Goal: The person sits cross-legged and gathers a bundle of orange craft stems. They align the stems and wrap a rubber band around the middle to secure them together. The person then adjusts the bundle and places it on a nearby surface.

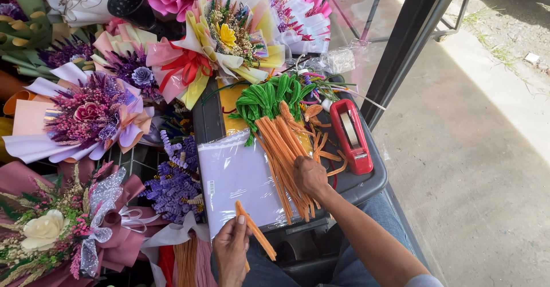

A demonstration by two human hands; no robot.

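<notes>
Paper-wrapped bouquets [91,115] are crowding the left side. The left hand [231,252] is pinching an orange pipe cleaner [255,231] above the pale paper pack [232,175]; the right hand [310,176] is pressing on the orange bundle [283,143] on the dark lid [366,181], beside a red tape dispenser [351,135] and sunlit concrete floor [470,166].

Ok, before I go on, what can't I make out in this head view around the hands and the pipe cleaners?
- Right hand: its fingers are buried in the orange pipe cleaners, so its grip is unclear.
- Left hand: its wrist is cut off by the bottom edge.
- Black tray: its middle is covered by the plastic sleeve.
- Tape dispenser: the tape end is too small to tell.
</notes>
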